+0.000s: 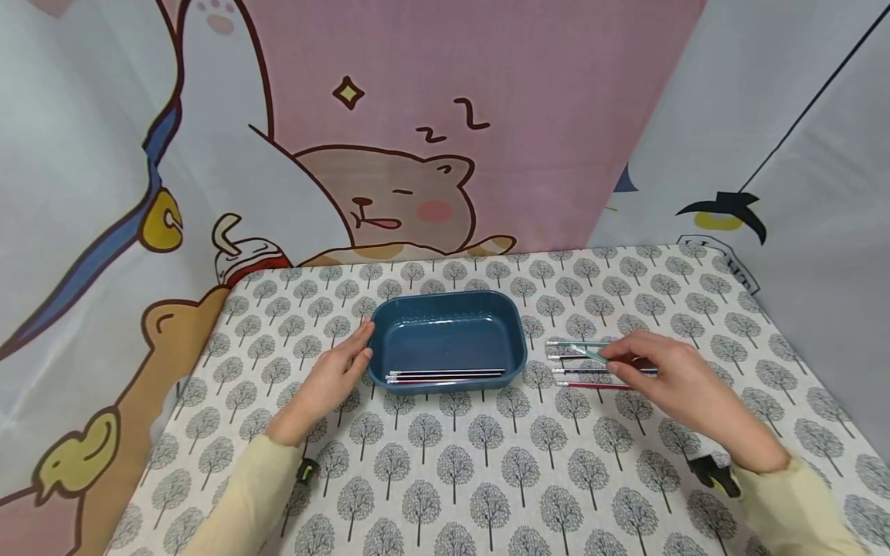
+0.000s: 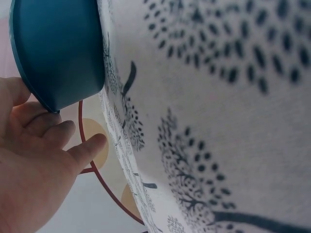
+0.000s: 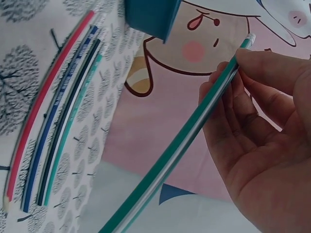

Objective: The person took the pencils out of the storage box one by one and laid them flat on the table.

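Observation:
My right hand (image 1: 673,374) pinches a green-and-white striped pencil (image 3: 182,133) near its eraser end, between thumb and fingers, above the table. Under that hand lies a row of pencils: a red pencil (image 3: 46,107), a blue pencil (image 3: 63,107), a dark pencil (image 3: 72,114) and a light green pencil (image 3: 77,121). My left hand (image 1: 335,380) touches the left end of a dark blue rectangular container (image 1: 445,340), fingers extended along its rim. Inside, along the container's near wall, several pencils (image 1: 445,374) lie side by side, dark ones and a red one.
A tree-patterned cloth (image 1: 452,471) covers the table under everything. Behind the table's far edge and along its sides hang cartoon-printed curtains (image 1: 542,131). The container stands left of the pencil row, with a gap of patterned cloth between.

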Demonstrator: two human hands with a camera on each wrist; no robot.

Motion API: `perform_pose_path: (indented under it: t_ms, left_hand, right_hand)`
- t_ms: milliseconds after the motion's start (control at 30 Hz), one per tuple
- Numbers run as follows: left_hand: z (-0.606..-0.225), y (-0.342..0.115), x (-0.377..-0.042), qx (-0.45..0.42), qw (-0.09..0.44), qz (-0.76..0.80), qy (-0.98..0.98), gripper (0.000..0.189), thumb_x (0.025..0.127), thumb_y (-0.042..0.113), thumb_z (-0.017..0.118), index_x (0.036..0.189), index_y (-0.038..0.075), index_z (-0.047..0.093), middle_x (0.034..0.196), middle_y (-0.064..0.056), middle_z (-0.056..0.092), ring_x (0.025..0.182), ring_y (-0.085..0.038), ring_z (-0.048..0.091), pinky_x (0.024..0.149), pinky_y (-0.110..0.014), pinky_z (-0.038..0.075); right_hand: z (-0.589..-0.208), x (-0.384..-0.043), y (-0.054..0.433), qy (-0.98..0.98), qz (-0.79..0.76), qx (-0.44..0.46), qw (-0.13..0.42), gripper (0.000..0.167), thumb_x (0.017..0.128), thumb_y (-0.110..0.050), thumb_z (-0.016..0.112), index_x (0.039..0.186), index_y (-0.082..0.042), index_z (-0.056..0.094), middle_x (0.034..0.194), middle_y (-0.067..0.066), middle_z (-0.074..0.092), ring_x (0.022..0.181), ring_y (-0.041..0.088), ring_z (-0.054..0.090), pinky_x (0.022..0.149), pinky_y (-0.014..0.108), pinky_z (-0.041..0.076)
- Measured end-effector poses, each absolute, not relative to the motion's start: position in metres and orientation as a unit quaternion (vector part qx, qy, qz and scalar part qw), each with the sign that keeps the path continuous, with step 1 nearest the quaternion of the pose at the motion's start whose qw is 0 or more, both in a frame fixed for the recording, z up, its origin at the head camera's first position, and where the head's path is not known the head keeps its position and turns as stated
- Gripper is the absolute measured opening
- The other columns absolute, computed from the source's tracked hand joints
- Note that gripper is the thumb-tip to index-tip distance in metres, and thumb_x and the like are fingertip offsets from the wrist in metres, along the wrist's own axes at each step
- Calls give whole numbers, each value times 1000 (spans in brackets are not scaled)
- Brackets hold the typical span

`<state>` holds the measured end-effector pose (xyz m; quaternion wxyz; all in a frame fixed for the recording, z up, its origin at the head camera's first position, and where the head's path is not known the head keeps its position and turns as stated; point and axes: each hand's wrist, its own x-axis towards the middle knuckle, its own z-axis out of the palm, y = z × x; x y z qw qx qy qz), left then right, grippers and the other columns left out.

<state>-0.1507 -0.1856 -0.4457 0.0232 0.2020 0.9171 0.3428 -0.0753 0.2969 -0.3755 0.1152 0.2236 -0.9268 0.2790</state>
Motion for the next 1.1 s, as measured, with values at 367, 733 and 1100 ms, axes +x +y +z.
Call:
perform_pose_path:
  t_ms: [367,733,1100]
  left_hand:
    - [-446,-185,-151,202,20,344,917,52,111,16,49,159,1,35,168,-7,24,151,-31,32,121,-52,33]
    - [-446,-186,-151,206,16,344,916,52,111,16,50,159,1,35,168,-11,27,151,-32,32,120,-52,33]
    - [-449,-186,-153,210,9,347,914,52,111,14,50,158,0,36,167,-16,29,150,-33,33,120,-53,33]
  right_hand:
    - [-389,-73,308,-935,259,226,86,30,85,-2,82,110,-18,76,109,-3,74,88,3,63,70,28,60]
    - [-408,-74,307,-928,267,248,72,32,82,4,82,105,-17,77,100,-10,71,82,-4,60,66,25,58]
    - [-419,-74,305,-931,261,251,37,32,84,1,82,107,-20,78,102,-13,71,86,-1,64,72,26,60]
